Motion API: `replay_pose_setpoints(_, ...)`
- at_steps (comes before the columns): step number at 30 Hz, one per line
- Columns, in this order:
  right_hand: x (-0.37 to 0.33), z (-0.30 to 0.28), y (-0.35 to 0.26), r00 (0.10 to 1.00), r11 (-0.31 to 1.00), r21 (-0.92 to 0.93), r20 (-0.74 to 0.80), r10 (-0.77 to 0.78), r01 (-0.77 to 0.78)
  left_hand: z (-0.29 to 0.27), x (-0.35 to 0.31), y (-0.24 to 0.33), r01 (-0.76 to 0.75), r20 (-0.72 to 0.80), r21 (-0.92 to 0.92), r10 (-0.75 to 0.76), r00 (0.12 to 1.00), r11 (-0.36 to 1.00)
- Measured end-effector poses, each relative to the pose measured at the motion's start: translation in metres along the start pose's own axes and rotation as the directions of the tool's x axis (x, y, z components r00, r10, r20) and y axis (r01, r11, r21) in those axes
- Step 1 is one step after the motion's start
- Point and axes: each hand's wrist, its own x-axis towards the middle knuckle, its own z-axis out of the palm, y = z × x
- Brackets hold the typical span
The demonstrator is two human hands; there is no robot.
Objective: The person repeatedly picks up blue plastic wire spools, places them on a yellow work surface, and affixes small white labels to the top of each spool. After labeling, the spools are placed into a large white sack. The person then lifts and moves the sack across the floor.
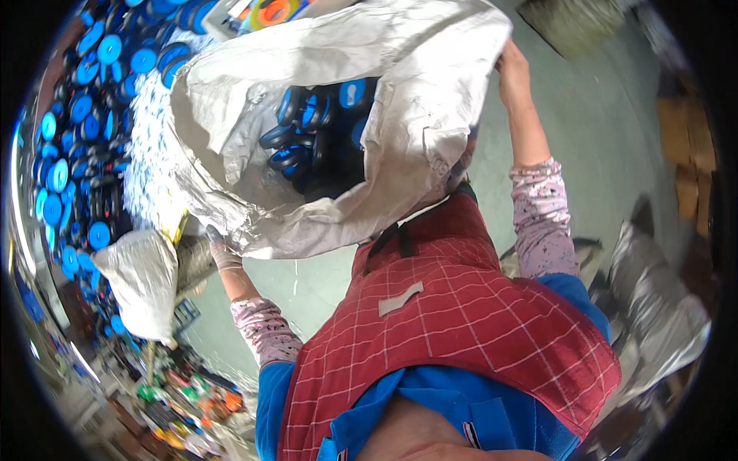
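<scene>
A large white woven sack (430, 92) is spread wide in front of me, its mouth facing up. Inside it lie several black wheels with blue hubs (296, 150). My right hand (513, 73) is closed on the sack's far right edge, the arm stretched out. At the near left of the rim my left hand (224, 253), with a pale covering over its fingers, grips the sack's edge. The cloth partly hides the fingertips of both hands.
A heap of blue and black wheels (84, 154) fills the left side. A smaller white sack (142, 280) stands near my left hand, above colourful scraps (196, 399). Cardboard boxes (684, 138) and a grey sack (653, 300) are at the right. An orange ring (273, 11) lies at the top.
</scene>
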Motion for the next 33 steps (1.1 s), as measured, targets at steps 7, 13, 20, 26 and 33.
replay_pose_setpoints(7,-0.180,-0.079,0.029,0.922,0.997,0.062,-0.383,0.058,-0.037,0.007,-0.008,0.004,0.128,0.208,0.121,-0.151,0.966,0.984)
replay_pose_setpoints(13,-0.443,-0.206,0.187,0.657,0.803,0.187,-0.487,0.576,-0.565,-0.010,0.006,0.020,0.150,0.228,0.211,-0.198,0.953,0.966)
replay_pose_setpoints(20,-0.703,-0.257,0.322,0.287,0.429,0.251,-0.451,0.845,-0.868,-0.046,-0.062,-0.013,-0.301,0.251,0.921,0.215,0.944,0.246)
replay_pose_setpoints(26,-0.818,-0.321,0.314,0.350,0.525,0.335,-0.461,0.816,-0.782,-0.014,-0.274,-0.143,-0.729,0.389,0.619,-0.693,0.607,-0.291)
replay_pose_setpoints(33,-0.869,-0.366,0.324,0.236,0.514,0.542,-0.500,0.833,-0.665,0.124,-0.468,-0.201,-0.815,0.695,0.562,-0.614,0.374,0.139)
